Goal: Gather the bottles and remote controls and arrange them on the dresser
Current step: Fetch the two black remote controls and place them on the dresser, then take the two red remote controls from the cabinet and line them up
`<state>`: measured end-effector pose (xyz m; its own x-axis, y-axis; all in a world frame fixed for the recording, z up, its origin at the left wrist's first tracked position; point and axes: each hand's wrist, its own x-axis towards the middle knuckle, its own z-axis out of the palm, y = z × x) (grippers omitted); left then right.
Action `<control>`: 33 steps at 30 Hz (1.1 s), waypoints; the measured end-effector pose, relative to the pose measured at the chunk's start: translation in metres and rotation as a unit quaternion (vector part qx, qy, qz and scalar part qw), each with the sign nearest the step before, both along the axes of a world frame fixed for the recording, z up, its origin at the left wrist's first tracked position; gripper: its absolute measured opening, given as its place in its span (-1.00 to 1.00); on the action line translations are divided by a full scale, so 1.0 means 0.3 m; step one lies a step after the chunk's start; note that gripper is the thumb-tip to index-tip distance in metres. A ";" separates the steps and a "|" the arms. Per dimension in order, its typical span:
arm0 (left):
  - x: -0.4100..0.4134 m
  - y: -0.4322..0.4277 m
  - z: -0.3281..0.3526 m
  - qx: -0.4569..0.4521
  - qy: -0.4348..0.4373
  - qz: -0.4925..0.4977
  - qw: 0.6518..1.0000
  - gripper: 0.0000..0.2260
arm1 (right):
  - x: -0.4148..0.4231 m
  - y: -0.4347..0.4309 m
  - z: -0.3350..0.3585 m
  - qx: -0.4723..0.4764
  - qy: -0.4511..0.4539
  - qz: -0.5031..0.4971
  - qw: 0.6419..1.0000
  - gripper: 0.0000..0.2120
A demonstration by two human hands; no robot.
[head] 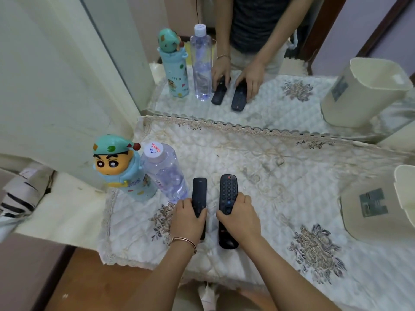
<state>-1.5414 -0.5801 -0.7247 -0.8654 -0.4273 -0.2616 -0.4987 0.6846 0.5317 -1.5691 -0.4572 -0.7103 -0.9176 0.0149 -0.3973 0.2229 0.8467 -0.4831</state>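
Observation:
Two black remotes lie side by side on the dresser's quilted cloth (258, 167). My left hand (187, 221) grips the slim remote (199, 191) around its lower half. My right hand (239, 217) grips the wider buttoned remote (228, 191) at its middle. To their left stand a cartoon-character bottle (122, 169) with a teal cap and a clear water bottle (165, 171) with a white cap, both upright and touching each other.
A mirror (280, 63) stands behind the dresser and reflects the bottles, remotes and my arms. A cream plastic bin (377, 212) sits at the right. A white wall panel (56, 86) rises at the left, close to the bottles.

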 end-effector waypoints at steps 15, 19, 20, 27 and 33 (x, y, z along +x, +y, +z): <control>0.017 -0.080 -0.019 0.017 0.049 -0.088 0.995 -0.59 | 0.026 -0.097 0.004 -0.016 0.012 -0.045 0.999 -0.37; 0.041 -0.108 -0.014 0.018 0.077 -0.134 0.988 -0.66 | 0.058 -0.089 0.013 -0.034 0.018 -0.068 0.997 -0.44; 0.051 -0.119 -0.017 0.010 0.090 -0.149 0.985 -0.69 | 0.071 -0.084 0.019 -0.035 0.024 -0.075 0.996 -0.48; 0.099 -0.132 0.033 0.028 0.106 -0.323 0.940 -0.73 | 0.288 0.066 0.053 -0.105 0.063 -0.242 0.963 -0.61; 0.212 0.140 0.069 0.093 0.031 -0.599 0.795 -0.64 | 0.749 0.256 0.050 -0.096 0.044 -0.424 0.900 -0.70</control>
